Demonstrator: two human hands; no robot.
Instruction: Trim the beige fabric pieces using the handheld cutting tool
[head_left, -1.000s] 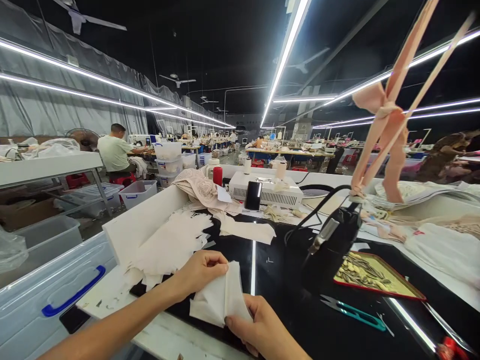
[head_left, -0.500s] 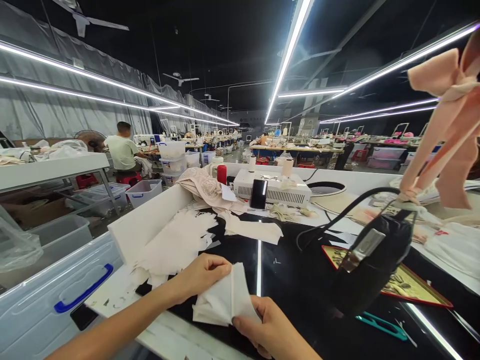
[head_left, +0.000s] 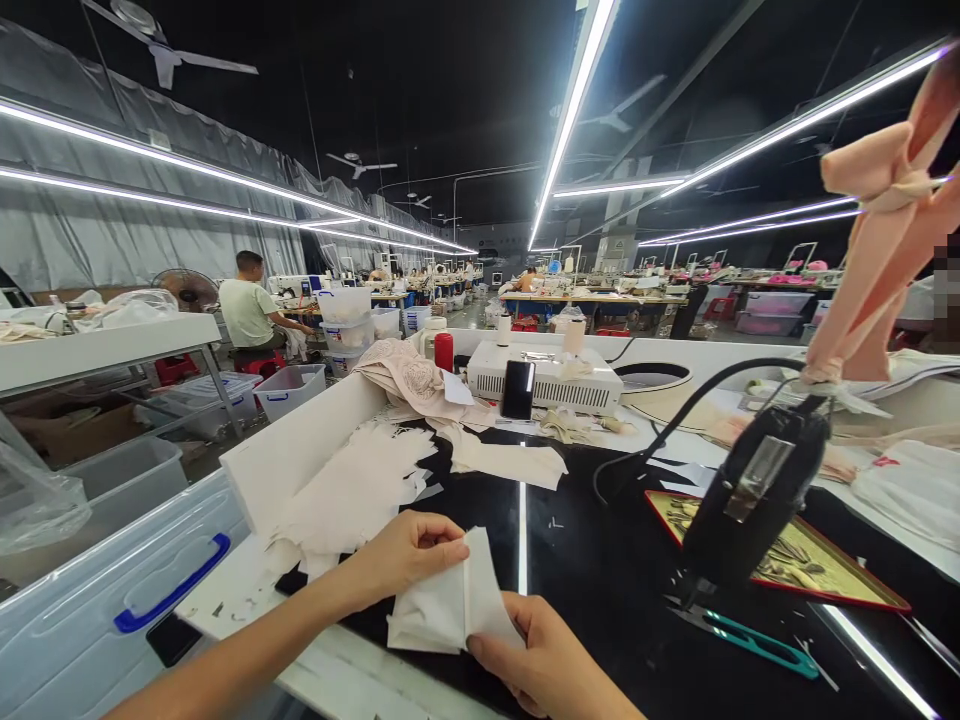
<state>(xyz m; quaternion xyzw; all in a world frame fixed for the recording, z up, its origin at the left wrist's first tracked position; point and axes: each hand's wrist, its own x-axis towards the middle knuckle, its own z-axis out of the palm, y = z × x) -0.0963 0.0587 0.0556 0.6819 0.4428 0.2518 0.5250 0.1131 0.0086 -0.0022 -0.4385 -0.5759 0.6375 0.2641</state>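
Between my hands is a piece of white fabric (head_left: 435,607) with a raised seam or fold running down it, held over the black tabletop (head_left: 592,590). My left hand (head_left: 416,552) pinches its upper edge, thumb and forefinger at the top of the seam. The lower right part is gripped by my right hand (head_left: 529,645), its thumb pressed at the seam's lower end. Just beyond lie a spread pile of cream fabric pieces (head_left: 352,480) and a single cream strip (head_left: 510,462).
At right a black handheld device (head_left: 757,490) hangs from peach fabric strips (head_left: 862,270). Teal thread snips (head_left: 757,640) lie below it, beside a red-rimmed tray (head_left: 847,575) of small metal parts. A phone (head_left: 518,390) leans on a white box (head_left: 480,365). A person (head_left: 247,305) sits far left.
The hanging black device and its peach strips have swung, uncovering more of the teal snips. My hands keep nearly the same hold on the white fabric.
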